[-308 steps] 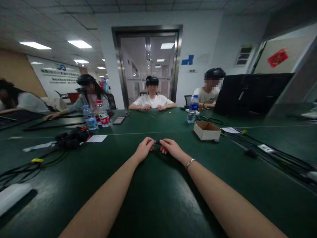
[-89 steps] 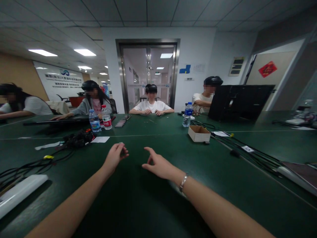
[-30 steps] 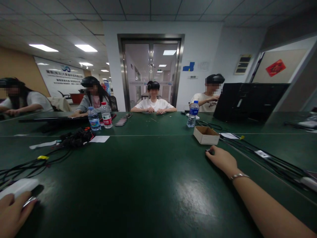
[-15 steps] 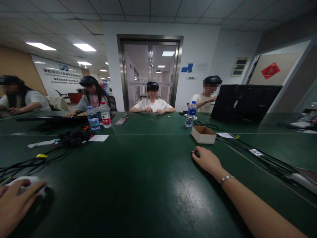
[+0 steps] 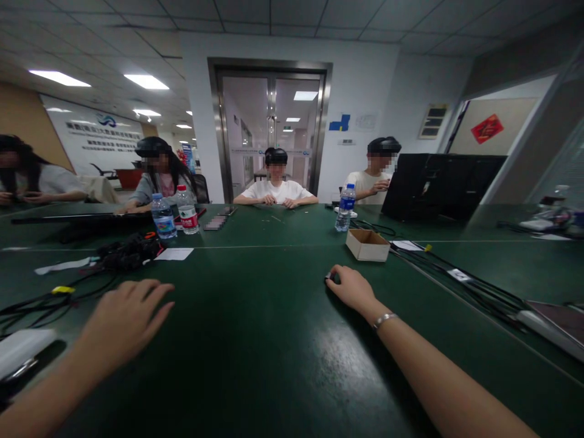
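With left hand [image 5: 123,319], moved inward from the white device [image 5: 25,350] and now over the green table [image 5: 255,347], spread loosely open with fingers apart. With right hand [image 5: 350,289], still closed narrowly around a small dark piece [image 5: 329,277] at the fingertips, shifted farther inward from the open carton [image 5: 367,246] than half a second ago. Left beside the white device: a shiny metallic object [image 5: 22,368], uncovered since then, too blurred to identify.

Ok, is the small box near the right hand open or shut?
Open: the small box has no lid over its top, and its brown inner walls show.
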{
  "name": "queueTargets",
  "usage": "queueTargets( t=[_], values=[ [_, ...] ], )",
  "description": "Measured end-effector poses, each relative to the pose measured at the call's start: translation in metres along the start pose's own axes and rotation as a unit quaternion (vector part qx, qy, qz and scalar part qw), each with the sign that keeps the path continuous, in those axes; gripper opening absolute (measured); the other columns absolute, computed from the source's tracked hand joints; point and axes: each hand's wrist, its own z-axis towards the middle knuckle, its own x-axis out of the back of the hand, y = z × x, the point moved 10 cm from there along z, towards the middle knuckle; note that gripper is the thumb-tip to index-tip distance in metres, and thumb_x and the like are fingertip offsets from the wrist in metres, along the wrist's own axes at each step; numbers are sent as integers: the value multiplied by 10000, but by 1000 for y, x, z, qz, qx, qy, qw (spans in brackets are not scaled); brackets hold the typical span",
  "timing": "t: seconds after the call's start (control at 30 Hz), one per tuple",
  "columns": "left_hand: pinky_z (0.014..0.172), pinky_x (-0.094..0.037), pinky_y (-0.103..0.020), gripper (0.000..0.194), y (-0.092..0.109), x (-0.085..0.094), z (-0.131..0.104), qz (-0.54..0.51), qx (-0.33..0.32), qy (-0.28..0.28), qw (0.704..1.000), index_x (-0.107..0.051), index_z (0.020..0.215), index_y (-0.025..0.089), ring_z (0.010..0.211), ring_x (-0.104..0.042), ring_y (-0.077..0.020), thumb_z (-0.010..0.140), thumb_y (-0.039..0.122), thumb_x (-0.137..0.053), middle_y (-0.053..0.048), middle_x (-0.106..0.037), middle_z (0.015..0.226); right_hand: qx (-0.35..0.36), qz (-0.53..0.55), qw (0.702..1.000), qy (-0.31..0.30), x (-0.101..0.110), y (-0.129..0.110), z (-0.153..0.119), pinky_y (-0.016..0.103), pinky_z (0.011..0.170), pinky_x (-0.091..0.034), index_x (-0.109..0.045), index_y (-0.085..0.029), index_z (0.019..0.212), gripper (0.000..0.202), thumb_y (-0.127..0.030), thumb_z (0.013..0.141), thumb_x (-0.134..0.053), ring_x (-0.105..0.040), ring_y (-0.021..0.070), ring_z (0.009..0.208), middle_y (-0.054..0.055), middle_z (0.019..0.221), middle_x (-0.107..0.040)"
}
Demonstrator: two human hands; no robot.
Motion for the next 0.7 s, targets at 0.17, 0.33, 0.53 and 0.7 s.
queueTargets(
  t=[0.17,0.33,0.53,0.7],
  values=[
    [841,-437,-385,400,145,-78,69,-248,-48,-71,965,-580,1119,247,982,-571,-254,845,474,-398,-85,-637,1049,125,61,990,-20,-26,-104,-11,362,792,-378,-607,-205,973,258,-385,800,-542,-484,252,927,98,1014,-581],
    [822,-460,-329,296,174,-138,104,-483,26,-50,874,-593,1008,264,882,-614,-190,872,434,-394,-29,-664,916,212,124,969,-14,-38,-152,-20,408,844,-339,-553,-206,1049,288,-386,852,-445,-436,250,925,101,1047,-551],
    [824,-464,-325,291,179,-140,95,-546,-12,-74,835,-550,1093,211,896,-605,-178,823,311,-510,-49,-640,936,34,526,850,-25,-46,-109,10,306,740,-368,-468,-241,862,195,-399,841,-357,-465,169,763,-17,765,-512],
    [802,-455,-323,460,202,-115,87,-478,-86,-64,872,-545,1130,250,976,-566,-203,692,271,-682,-58,-594,1065,-75,794,596,-90,-63,-117,8,261,611,-394,-465,-212,774,184,-392,744,-443,-487,138,617,-29,638,-494]
  ],
)
